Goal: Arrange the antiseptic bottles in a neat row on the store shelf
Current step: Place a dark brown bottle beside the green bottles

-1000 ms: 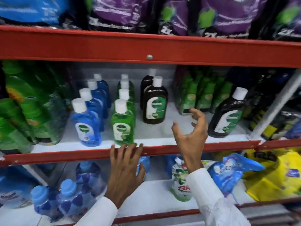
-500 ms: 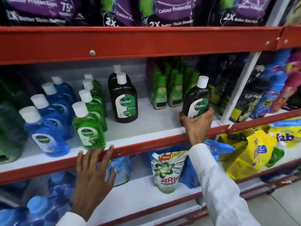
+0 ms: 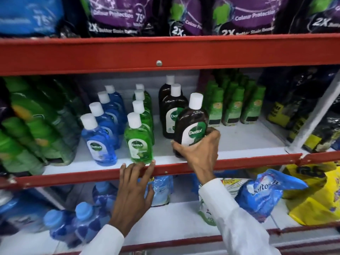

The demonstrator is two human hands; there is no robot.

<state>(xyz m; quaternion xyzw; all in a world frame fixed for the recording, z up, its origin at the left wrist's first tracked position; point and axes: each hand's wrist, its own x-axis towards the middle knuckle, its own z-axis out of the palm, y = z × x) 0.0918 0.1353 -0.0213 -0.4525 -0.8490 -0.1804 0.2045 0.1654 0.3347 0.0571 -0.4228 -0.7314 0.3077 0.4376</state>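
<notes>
My right hand (image 3: 199, 153) pinches the brown bottle (image 3: 191, 126) at centre frame, tilted before the brown row (image 3: 172, 115); left hand (image 3: 135, 188) spread flat on the shelf edge (image 3: 239, 161); next I judge it needs standing upright in line.

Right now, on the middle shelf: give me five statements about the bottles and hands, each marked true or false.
1. The right hand grips a brown bottle. True.
2. The left hand holds a green bottle. False: its fingertips rest on the red shelf lip, just below the front green bottle, holding nothing.
3. The blue bottles stand left of the green ones. True.
4. The held bottle has a red cap. False: its cap is white, like all the others in these rows.
5. The held bottle stands behind the other two brown bottles. False: it is in front of them, nearer the shelf lip and tilted a little.
</notes>
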